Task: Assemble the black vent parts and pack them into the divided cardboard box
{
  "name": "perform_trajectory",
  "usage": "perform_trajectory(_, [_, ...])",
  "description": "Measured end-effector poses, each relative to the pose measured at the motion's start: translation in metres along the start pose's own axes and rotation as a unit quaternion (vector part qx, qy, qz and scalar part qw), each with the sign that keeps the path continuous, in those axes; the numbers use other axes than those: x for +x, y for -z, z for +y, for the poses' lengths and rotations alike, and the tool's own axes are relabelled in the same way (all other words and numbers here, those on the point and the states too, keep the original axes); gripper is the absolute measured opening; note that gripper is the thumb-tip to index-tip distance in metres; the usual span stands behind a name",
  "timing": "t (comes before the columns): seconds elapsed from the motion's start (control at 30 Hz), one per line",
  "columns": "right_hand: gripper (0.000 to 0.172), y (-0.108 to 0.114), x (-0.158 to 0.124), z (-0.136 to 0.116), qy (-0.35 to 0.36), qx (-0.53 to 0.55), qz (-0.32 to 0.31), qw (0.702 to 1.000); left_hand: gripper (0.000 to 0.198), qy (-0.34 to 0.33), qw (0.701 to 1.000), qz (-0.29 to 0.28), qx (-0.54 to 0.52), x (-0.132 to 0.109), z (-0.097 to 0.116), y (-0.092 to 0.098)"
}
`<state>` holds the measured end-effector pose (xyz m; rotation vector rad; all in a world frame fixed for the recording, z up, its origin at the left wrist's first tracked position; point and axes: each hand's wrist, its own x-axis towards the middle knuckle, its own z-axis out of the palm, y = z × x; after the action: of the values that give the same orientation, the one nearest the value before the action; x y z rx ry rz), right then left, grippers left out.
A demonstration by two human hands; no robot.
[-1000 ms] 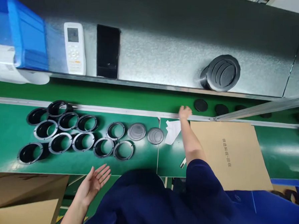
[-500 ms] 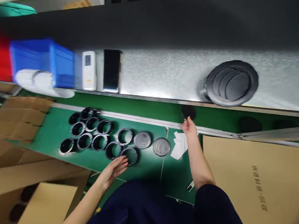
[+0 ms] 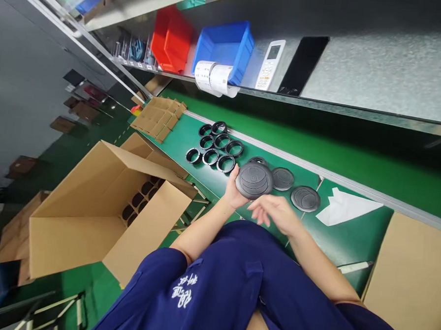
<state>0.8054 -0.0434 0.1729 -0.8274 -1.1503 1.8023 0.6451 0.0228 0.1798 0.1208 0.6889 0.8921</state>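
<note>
My left hand (image 3: 233,191) grips a round dark grey vent part (image 3: 254,180) and holds it up over the near edge of the green bench (image 3: 281,138). Just right of and below that part hovers my right hand (image 3: 273,212), its fingers loosely spread and a little blurred, holding nothing. Several black rings (image 3: 216,147) lie in a cluster on the bench to the left. Two more grey vent discs (image 3: 283,178) (image 3: 305,198) lie flat to the right of the held part.
An open cardboard box (image 3: 103,208) with black parts in a divider stands at my left. A white paper (image 3: 346,207) and a cardboard sheet (image 3: 414,278) lie at right. On the shelf sit a blue bin (image 3: 224,49), red bin (image 3: 171,39), label roll (image 3: 213,78), remote (image 3: 269,64) and black phone (image 3: 303,65).
The view swung left and down. My left hand took up a grey vent part from the bench. My right hand drew back from the far rail to beside that part.
</note>
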Motion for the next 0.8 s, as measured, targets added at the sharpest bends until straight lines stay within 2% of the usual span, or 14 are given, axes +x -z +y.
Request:
perform_trajectory(0.03, [0.053,0.007,0.0,-0.007,0.066,-0.084,0.061,0.992,0.076,0.006,1.0,-0.016,-0.006,-0.005,0.002,0.002])
perform_trajectory(0.1, [0.053,0.02,0.003,-0.017,0.176,-0.252,0.158,0.938,0.085,0.036,0.998,-0.049,-0.016,-0.015,0.004,0.006])
perform_trajectory(0.13, [0.053,0.023,0.007,-0.019,0.205,-0.326,0.173,0.906,0.088,0.056,0.996,-0.063,-0.021,-0.018,0.004,0.008])
perform_trajectory(0.2, [0.054,0.025,0.013,-0.017,0.219,-0.43,0.162,0.861,0.091,0.088,0.992,-0.083,-0.03,-0.024,0.005,0.013])
perform_trajectory(0.33, [0.054,0.017,0.017,-0.003,0.202,-0.509,0.155,0.822,0.09,0.107,0.989,-0.094,-0.043,-0.031,0.003,0.024])
perform_trajectory(0.4, [0.054,0.013,0.017,0.001,0.187,-0.52,0.154,0.819,0.087,0.107,0.989,-0.089,-0.041,-0.033,0.001,0.028])
perform_trajectory(0.5, [0.059,0.009,0.019,0.003,0.166,-0.51,0.144,0.831,0.088,0.109,0.99,-0.086,-0.026,-0.036,-0.002,0.03])
perform_trajectory(0.57, [0.063,0.007,0.021,0.004,0.155,-0.491,0.141,0.845,0.091,0.109,0.99,-0.093,-0.016,-0.038,-0.003,0.03])
perform_trajectory(0.7, [0.068,0.003,0.02,0.01,0.125,-0.403,0.166,0.891,0.093,0.114,0.988,-0.104,-0.014,-0.04,0.0,0.033])
perform_trajectory(0.8, [0.065,0.001,0.014,0.013,0.12,-0.368,0.18,0.904,0.093,0.12,0.987,-0.106,-0.023,-0.041,0.004,0.038])
